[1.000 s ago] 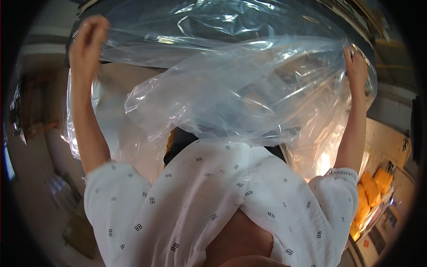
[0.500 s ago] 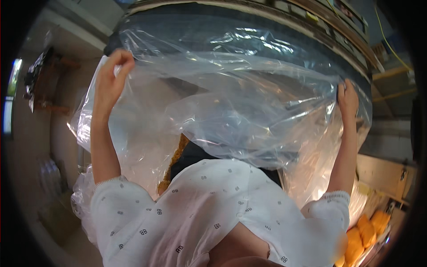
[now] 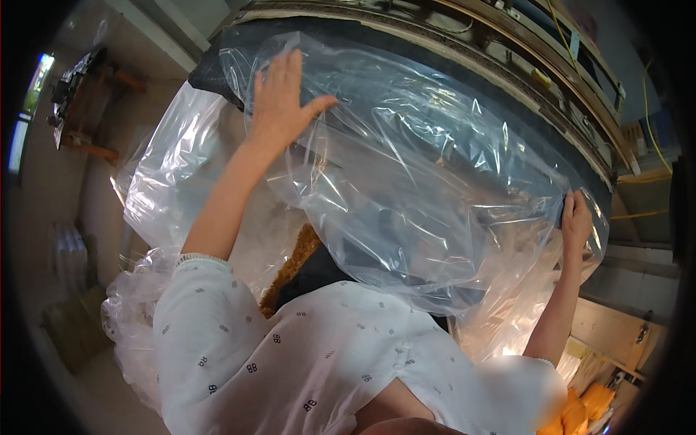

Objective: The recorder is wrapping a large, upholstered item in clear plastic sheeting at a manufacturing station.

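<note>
A large sheet of clear plastic film (image 3: 406, 181) spreads over a dark, padded-looking surface (image 3: 290, 30) and drapes down toward my lap in shiny folds. My left hand (image 3: 283, 101) lies on the film near its far left part, fingers stretched out and thumb spread, palm down. At the right edge, my right hand (image 3: 576, 217) has its fingers closed on a gathered bit of the film. More crumpled film (image 3: 167, 174) hangs at the left side.
A machine frame with wooden rails (image 3: 522, 43) runs along the far side. Bunched clear plastic (image 3: 138, 319) sits at lower left. Orange bundles (image 3: 580, 409) lie at lower right. A brown wooden stand (image 3: 83, 116) is at far left.
My left hand has gone from a pinch at the film's left edge to lying flat, farther right and forward. My right hand is lower in view, still gripping. The film is spread farther over the dark surface.
</note>
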The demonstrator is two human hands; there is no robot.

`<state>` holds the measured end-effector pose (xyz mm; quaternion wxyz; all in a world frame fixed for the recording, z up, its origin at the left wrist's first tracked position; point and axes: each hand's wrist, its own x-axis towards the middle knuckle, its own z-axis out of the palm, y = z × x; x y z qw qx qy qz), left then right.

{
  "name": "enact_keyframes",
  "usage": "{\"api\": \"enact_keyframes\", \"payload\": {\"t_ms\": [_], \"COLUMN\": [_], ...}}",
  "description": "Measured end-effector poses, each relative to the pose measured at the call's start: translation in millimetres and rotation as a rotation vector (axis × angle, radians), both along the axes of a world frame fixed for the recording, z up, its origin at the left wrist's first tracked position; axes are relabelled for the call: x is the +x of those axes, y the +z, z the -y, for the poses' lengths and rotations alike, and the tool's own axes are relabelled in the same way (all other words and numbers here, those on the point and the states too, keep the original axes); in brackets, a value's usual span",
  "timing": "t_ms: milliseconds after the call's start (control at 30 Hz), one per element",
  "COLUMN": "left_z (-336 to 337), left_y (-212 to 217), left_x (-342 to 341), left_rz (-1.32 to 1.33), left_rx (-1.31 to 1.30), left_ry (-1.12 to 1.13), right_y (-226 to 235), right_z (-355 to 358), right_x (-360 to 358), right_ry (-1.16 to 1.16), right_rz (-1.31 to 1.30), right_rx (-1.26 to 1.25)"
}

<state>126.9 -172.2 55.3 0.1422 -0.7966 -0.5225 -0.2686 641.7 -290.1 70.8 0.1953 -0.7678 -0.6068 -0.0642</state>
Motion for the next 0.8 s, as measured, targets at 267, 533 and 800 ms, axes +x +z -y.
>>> {"api": "enact_keyframes", "payload": {"t_ms": [267, 533, 800], "left_z": [-81.9, -141.5, -117.4], "left_y": [22.7, 39.7, 31.2], "left_x": [-45.8, -61.8, -72.6], "left_rz": [0.32, 1.163, 1.249], "left_rx": [-0.009, -0.58, -0.334], "left_ry": [0.118, -0.168, -0.079], "right_y": [-2.0, 2.6, 7.3], "right_z": [-3.4, -1.3, 2.2], "right_x": [-1.1, -9.5, -11.1], "right_ry": [-0.025, -0.033, -0.064], "right_rz": [0.079, 0.113, 0.045], "right_rx": [-0.009, 0.002, -0.121]}}
